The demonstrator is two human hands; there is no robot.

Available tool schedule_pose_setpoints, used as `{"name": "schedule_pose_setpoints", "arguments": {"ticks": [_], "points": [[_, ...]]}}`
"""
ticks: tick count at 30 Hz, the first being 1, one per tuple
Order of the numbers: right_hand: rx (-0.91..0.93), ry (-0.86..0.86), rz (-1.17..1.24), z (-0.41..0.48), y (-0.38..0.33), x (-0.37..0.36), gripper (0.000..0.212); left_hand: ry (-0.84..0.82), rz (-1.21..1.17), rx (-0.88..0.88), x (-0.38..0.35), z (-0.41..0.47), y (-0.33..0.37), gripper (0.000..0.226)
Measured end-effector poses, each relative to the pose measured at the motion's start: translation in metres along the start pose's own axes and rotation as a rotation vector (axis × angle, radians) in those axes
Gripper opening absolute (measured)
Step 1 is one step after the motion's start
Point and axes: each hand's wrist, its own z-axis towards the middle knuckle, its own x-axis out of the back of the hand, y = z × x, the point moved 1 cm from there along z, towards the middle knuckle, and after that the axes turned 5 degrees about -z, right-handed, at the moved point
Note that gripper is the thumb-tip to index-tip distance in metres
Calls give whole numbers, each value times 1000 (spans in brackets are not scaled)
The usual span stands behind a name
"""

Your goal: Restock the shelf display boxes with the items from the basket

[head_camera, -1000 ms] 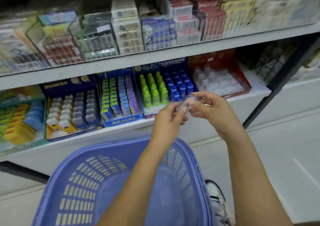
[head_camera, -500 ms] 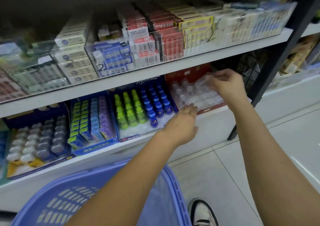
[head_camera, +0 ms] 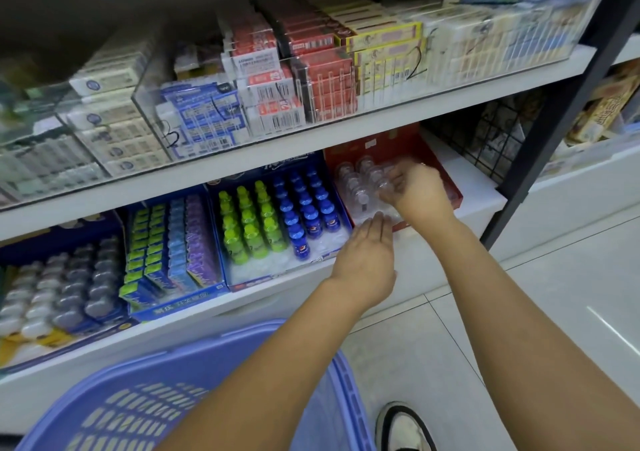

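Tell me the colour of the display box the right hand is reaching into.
Red. The display box shows best in the head view.

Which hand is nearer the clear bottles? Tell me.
Right. The right hand is directly over the clear bottles in the red box; the left hand hovers just before its front edge.

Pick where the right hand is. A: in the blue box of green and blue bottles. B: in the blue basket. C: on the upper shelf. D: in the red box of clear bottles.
D: the right hand lies over the clear bottles inside the red box.
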Motion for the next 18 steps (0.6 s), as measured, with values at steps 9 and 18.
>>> {"name": "schedule_pose_setpoints", "arguments": {"ticks": [9, 18], "points": [[-110, 31, 52, -4, -8, -6, 34, -15, -56, 0, 0, 2, -1, 82], [-49, -432, -596, -12, -38, 38, 46, 35, -461, 53, 56, -33, -12, 53]]}}
